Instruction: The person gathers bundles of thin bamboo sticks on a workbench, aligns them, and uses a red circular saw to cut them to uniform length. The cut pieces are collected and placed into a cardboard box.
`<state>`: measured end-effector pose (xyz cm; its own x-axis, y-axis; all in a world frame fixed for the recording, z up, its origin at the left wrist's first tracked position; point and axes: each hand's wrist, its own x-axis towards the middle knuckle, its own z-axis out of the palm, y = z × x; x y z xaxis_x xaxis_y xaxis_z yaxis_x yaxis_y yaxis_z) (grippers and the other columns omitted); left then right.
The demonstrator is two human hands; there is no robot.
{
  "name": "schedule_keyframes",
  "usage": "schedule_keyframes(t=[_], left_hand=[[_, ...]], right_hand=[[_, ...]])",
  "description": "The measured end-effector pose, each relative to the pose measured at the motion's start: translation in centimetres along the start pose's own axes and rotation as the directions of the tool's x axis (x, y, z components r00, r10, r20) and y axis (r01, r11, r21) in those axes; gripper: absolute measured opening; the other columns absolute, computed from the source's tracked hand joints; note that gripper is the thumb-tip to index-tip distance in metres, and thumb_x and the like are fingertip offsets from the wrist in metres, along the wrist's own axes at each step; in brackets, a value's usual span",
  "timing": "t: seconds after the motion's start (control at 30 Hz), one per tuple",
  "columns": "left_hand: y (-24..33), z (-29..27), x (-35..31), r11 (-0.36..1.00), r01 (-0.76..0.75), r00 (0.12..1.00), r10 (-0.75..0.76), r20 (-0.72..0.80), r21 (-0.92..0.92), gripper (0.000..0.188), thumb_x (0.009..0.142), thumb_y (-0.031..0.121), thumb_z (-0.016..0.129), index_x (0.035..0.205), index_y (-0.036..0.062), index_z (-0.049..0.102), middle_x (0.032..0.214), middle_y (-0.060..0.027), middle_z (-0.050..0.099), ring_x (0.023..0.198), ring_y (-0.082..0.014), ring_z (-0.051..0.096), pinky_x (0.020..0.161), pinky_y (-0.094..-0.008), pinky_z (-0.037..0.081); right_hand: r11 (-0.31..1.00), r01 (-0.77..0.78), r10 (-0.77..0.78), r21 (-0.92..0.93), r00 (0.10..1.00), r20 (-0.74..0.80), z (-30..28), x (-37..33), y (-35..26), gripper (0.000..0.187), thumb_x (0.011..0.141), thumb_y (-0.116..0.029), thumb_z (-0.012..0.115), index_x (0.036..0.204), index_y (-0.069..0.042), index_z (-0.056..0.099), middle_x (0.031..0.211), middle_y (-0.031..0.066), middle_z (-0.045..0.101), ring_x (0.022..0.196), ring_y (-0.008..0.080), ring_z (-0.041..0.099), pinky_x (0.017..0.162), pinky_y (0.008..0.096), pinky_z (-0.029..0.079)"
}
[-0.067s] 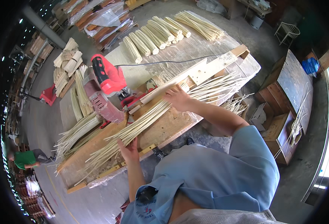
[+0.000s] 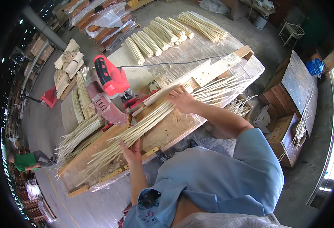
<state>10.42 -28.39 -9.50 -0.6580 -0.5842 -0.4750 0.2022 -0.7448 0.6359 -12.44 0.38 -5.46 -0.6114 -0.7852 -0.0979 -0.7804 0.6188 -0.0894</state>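
A long loose bundle of pale rattan canes (image 2: 148, 127) lies slantwise along the wooden fence of the worktable, its loose ends fanning out at the lower left. My left hand (image 2: 132, 152) is closed around the near side of the bundle, thumb up and fingers partly hidden behind the canes. Farther right, my right hand (image 2: 181, 99) lies over the bundle close to the fence, its fingers curled on the canes. Between my hands, on the far side of the bundle, stands a chop saw (image 2: 108, 91) with a red and black handle, its head raised.
Tied cane bundles (image 2: 155, 36) line the table's far side, and more canes (image 2: 77, 140) lie left of the saw. A black cable (image 2: 167, 64) crosses the tabletop. A wooden cabinet (image 2: 288, 102) stands at the right. A person in green (image 2: 25, 162) is at the far left.
My left hand and the loose cane ends beside it have shifted very slightly up and to the right. My right hand stays at nearly the same place.
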Motion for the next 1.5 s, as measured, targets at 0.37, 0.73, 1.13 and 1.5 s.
schedule_keyframes(t=[0.37, 0.73, 1.13, 1.5], left_hand=[[-1.0, 4.5, 4.0, 0.988, 0.12, 0.993, -0.118, -0.026, 0.102, 0.054, 0.1, 0.04, 0.07, 0.135, 0.0011, 0.056, 0.123, -0.0134, 0.066, 0.106, -0.0294, 0.069, 0.097, -0.0443, 0.062], [-0.6, 5.6, 3.9, 0.984, 0.108, 0.993, -0.098, -0.072, 0.139, 0.051, 0.1, 0.04, 0.07, 0.125, -0.0035, 0.058, 0.11, -0.0142, 0.065, 0.102, -0.0241, 0.066, 0.1, -0.0394, 0.059], [-3.0, 4.0, 2.8, 0.991, 0.05, 0.993, -0.037, -0.109, 0.127, 0.024, 0.104, 0.022, 0.063, 0.106, -0.0006, 0.057, 0.091, -0.0136, 0.069, 0.081, -0.0256, 0.072, 0.075, -0.0375, 0.065], [-3.2, 5.2, 3.0, 0.987, 0.043, 0.989, -0.019, -0.149, 0.156, 0.019, 0.105, 0.018, 0.059, 0.102, -0.0004, 0.055, 0.087, -0.0118, 0.067, 0.072, -0.0236, 0.07, 0.062, -0.0335, 0.062]], right_hand=[[0.992, 0.117, -0.123, -0.041, 0.895, -0.429, 2.2, 1.2, -0.4, 0.074, 0.08, -0.045, 0.08, 0.144, -0.02, 0.054, 0.145, 0.009, 0.049, 0.14, 0.0314, 0.042, 0.119, 0.0587, 0.029], [0.961, 0.254, -0.185, 0.11, 0.886, -0.426, 0.6, 3.2, 2.4, 0.071, 0.077, -0.042, 0.082, 0.136, -0.009, 0.059, 0.132, 0.0084, 0.057, 0.127, 0.0284, 0.051, 0.108, 0.0449, 0.039], [0.966, 0.256, -0.257, -0.042, 0.923, -0.286, 0.8, 2.4, 2.8, 0.07, 0.089, -0.05, 0.072, 0.144, -0.01, 0.053, 0.163, 0.0053, 0.034, 0.152, 0.0298, 0.029, 0.126, 0.0603, 0.017], [0.941, 0.272, -0.316, -0.202, 0.918, -0.239, 1.5, 5.9, -4.3, 0.08, 0.083, -0.058, 0.072, 0.145, -0.011, 0.051, 0.165, 0.0136, 0.03, 0.155, 0.0384, 0.021, 0.121, 0.0726, 0.015]])
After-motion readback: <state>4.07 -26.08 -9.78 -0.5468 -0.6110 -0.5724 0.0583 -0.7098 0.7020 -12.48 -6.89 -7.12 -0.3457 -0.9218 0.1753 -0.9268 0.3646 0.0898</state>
